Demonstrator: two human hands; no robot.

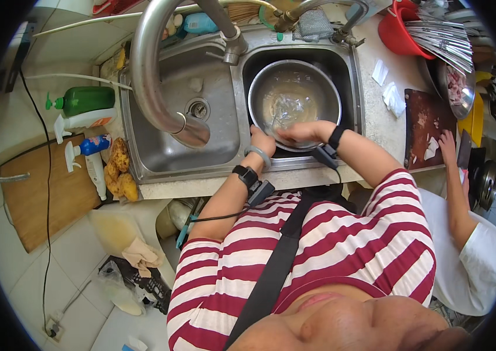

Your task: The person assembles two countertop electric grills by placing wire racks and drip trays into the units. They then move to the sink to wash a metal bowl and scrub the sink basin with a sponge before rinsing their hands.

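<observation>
A round stainless steel basin [335, 93] stands in the right-hand sink bowl [353, 64] with cloudy water [294, 102] in it. The water's surface is stirred and glinting, and I cannot make out what lies under it. My left hand [262, 140] is closed on the basin's near-left rim. Over the near rim reaches my right hand [306, 132], its fingers stretched leftward at the water; the fingertips are blurred and partly hidden. I see nothing held in it.
A tall curved faucet [142, 64] overhangs the left sink bowl [201, 149]. Left stand a green pump bottle [87, 101], spray bottles and knobbly yellow-brown roots [120, 169]. Right, a red basket [397, 29] holds skewers; a co-worker's hand [448, 146] is by a dark cutting board [426, 126] and knife [464, 149].
</observation>
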